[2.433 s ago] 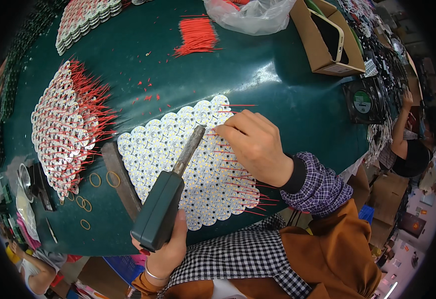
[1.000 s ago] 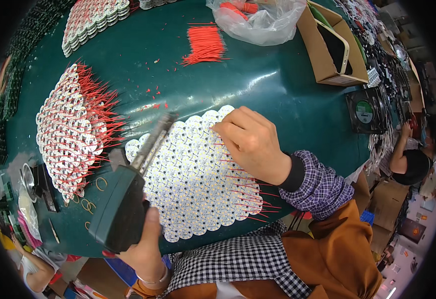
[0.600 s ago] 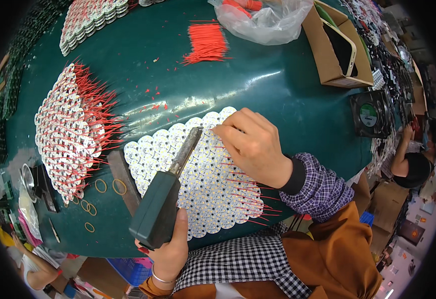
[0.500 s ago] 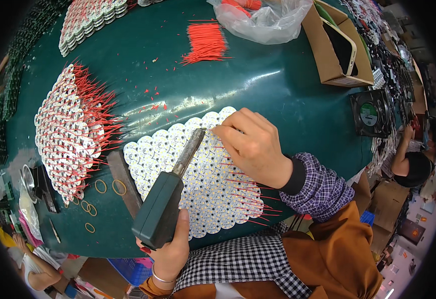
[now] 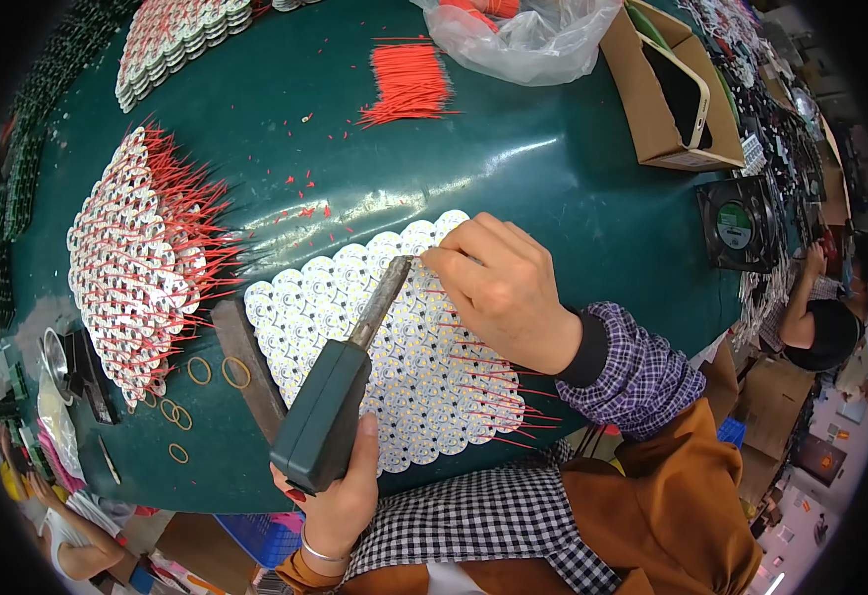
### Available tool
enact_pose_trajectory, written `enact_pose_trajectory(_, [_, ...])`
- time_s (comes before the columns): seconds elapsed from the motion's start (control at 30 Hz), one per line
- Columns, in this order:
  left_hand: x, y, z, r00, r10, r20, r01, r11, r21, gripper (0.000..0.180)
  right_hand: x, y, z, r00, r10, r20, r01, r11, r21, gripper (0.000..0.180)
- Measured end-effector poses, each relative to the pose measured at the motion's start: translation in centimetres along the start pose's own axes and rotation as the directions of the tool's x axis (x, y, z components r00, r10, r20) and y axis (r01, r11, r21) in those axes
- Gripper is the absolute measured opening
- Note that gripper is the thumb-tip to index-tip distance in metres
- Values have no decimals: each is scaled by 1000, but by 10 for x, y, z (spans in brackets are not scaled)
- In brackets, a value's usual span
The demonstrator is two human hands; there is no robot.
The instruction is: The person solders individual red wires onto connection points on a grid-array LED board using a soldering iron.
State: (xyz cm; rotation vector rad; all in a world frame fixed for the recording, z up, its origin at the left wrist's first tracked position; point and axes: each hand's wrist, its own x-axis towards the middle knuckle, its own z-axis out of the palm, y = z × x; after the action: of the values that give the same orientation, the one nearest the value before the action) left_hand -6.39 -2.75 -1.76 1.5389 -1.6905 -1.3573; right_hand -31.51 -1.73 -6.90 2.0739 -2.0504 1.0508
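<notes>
The soldering iron (image 5: 340, 397) stays angled over the panel of round white boards (image 5: 394, 347) near the worktop's (image 5: 553, 178) front edge, tip hardly moved. Left hand (image 5: 335, 496) wraps its handle, fingers closed. Right hand (image 5: 503, 288) pinches a red wire at the tip.

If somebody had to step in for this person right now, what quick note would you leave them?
Left hand grips a dark green soldering iron, its tip by the right hand's fingertips.
Right hand rests on the panel of round white boards, fingertips pinched at its upper edge.
Done: the boards under and right of that hand carry red wires; a second panel on the left is fully wired.
Left: the panel's left part shows none. Loose red wires lie at the table's far side.
</notes>
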Motion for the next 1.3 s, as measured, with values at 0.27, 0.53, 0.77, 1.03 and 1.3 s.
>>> enact_pose_trajectory(0.27, [-3,4,-1,993,25,-119,-48,981,-190,33,2,1,-2,1000,-8,2,8,1000,-19,14])
enact_pose_trajectory(0.53, [13,26,-17,979,-199,-52,124,774,-620,66,56,28,-20,999,-26,39,30,995,-98,10])
enact_pose_trajectory(0.77, [14,28,-18,981,-188,-53,111,760,-641,65,100,80,25,989,-144,-20,131,942,-309,10])
enact_pose_trajectory(1.03, [19,23,-17,985,-152,-77,74,789,-610,58,107,81,31,992,-125,27,126,913,-388,15])
enact_pose_trajectory(1.3, [18,23,-14,987,-141,-72,77,825,-560,54,114,95,29,980,-175,96,197,924,-327,17])
